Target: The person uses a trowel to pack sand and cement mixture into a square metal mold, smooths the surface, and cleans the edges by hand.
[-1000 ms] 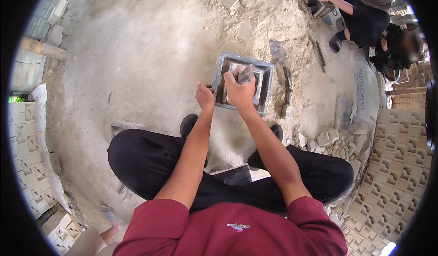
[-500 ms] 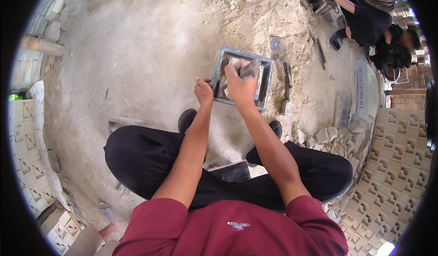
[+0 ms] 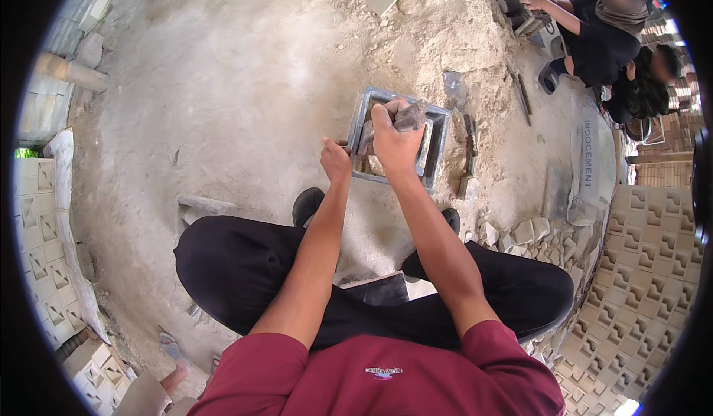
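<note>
A grey rectangular metal mold frame (image 3: 440,149) lies on the dusty ground in front of my feet, with pale powder inside it. My right hand (image 3: 397,138) is closed round a rough grey block (image 3: 410,117) above the inside of the mold; whether it is stone or wood I cannot tell. At the mold's left side, my left hand (image 3: 337,159) is closed on a short dark handle (image 3: 344,149) that sticks out from the wall. The right hand hides part of the mold's inside.
Loose sandy powder (image 3: 445,37) heaps behind the mold. A dark metal bar (image 3: 470,145) lies right of it, with broken tile pieces (image 3: 520,232) nearer me. Co-workers (image 3: 605,34) sit at the far right. Stacked patterned blocks (image 3: 639,267) stand at the right; a cement sack (image 3: 592,164) lies beside them.
The grey block in my right hand was blurred by motion and now shows more sharply, at a different tilt. My left hand keeps its hold on the handle. The whole view has shifted slightly.
</note>
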